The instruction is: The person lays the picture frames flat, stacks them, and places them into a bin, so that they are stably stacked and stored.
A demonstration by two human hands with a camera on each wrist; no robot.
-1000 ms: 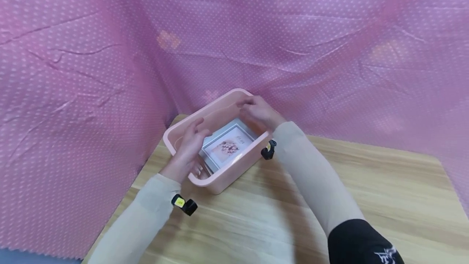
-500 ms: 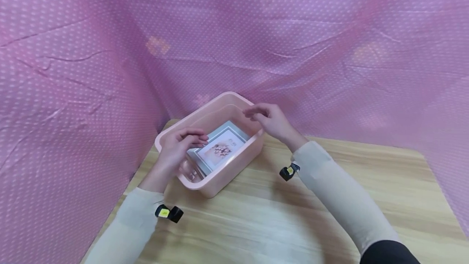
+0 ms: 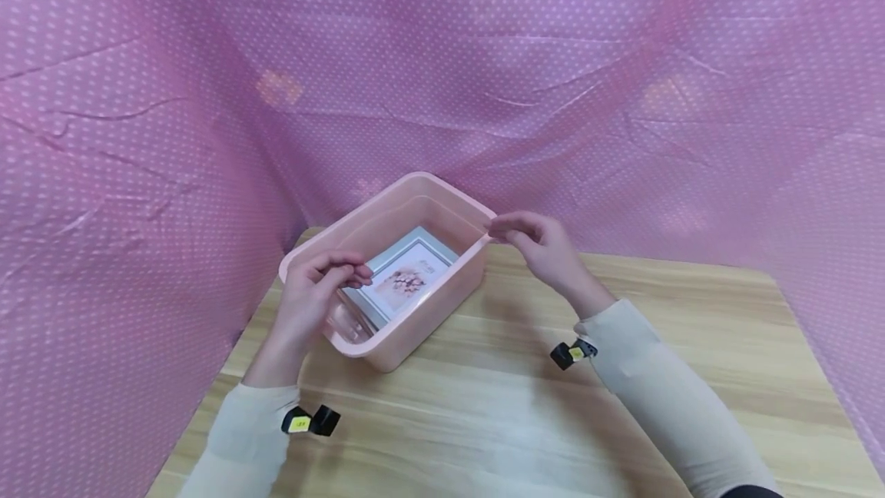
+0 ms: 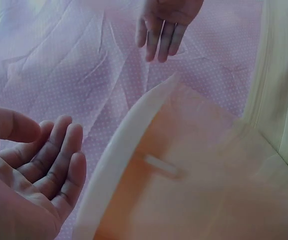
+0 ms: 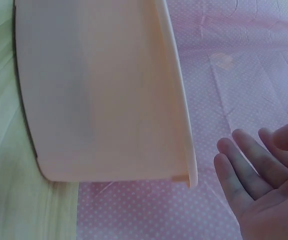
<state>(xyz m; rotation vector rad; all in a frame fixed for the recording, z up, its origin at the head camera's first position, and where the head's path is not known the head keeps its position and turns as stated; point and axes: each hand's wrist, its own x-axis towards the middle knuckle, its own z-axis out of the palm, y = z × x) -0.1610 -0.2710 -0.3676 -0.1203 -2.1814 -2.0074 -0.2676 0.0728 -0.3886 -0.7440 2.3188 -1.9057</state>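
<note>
A pink plastic bin stands on the wooden table in the head view. Inside it lies a silver picture frame with a flower print, and something clear sits at the bin's near left end. My left hand hovers over the bin's left end, its fingers relaxed and holding nothing. Beyond the right end of the rim is my right hand, also loosely bent with nothing in it. In the right wrist view the right hand shows apart from the bin's wall, palm turned up to the camera.
The wooden table stretches to the right and front of the bin. A pink dotted cloth hangs close behind the bin and along the left side. Each wrist wears a small black camera, such as the right one.
Both hands have risen out of the bin. The right hand has moved right, past the rim; the left has drawn back to the left. The picture frame stays inside the bin.
</note>
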